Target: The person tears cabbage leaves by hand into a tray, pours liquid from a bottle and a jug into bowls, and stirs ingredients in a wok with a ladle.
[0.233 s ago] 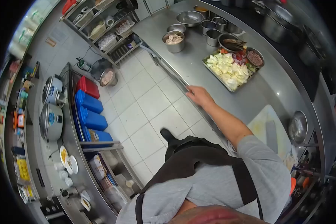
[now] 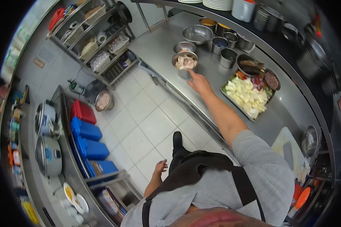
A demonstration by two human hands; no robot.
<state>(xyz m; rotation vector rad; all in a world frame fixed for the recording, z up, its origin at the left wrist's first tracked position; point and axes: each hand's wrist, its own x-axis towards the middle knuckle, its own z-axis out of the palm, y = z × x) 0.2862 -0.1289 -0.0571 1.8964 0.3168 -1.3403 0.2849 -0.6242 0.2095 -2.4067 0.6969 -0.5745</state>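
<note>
My right hand reaches over the counter, its index finger stretched out to the near side of a steel pot filled with pale pieces of meat. The fingertip is right at the pot's wall, and the hand holds nothing. My left hand hangs low over the floor at my side, fingers loosely apart and empty. Close to my right forearm lies a steel tray heaped with pale cut vegetables and some red pieces. Bowls of dark strips and reddish-brown food sit at its far side.
Several steel pots and a wide bowl stand farther back on the steel counter. A cutting board with a knife is at the right. Left are blue bins, a red bin and rice cookers. A bowl of meat stands low beyond the bins.
My right hand has moved from the counter's edge forward to the pot of meat. My left hand has come into view low at my side. The view has shifted.
</note>
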